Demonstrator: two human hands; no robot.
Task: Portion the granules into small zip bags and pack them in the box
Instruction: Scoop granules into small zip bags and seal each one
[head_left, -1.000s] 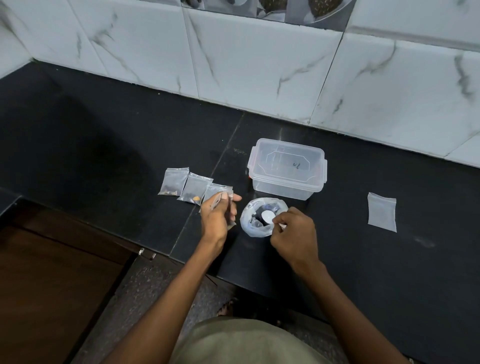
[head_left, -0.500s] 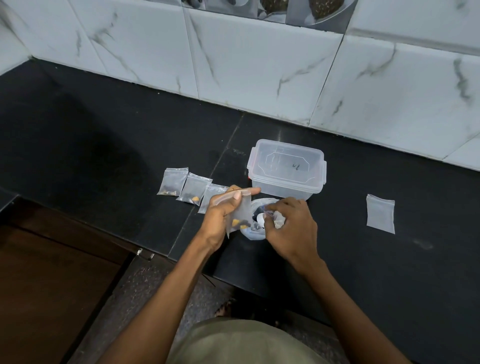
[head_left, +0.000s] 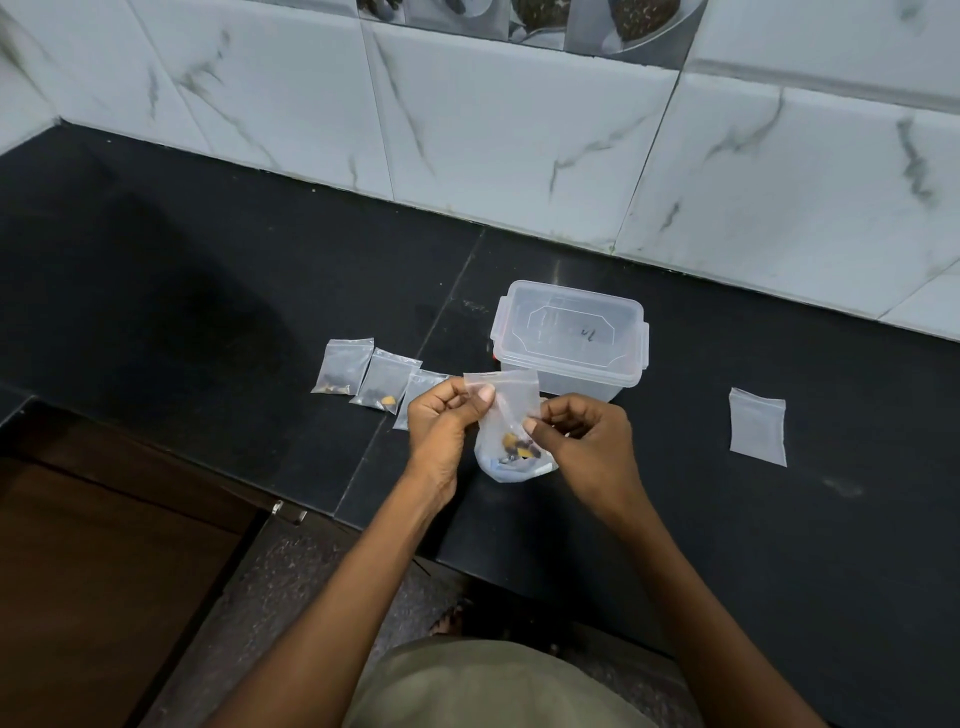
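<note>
Both hands are holding a small zip bag (head_left: 506, 402) upright above the counter's front edge. The left hand (head_left: 441, 415) is pinching its upper left corner, and the right hand (head_left: 582, 434) is pinching its right side, with granules (head_left: 514, 444) sitting at the bottom. Beneath it lies the source bag (head_left: 511, 470). Three filled bags (head_left: 384, 384) are lying leftward, a spare bag (head_left: 757, 426) rightward. The box (head_left: 569, 338), lid on, is standing just behind, blocking packing.
</note>
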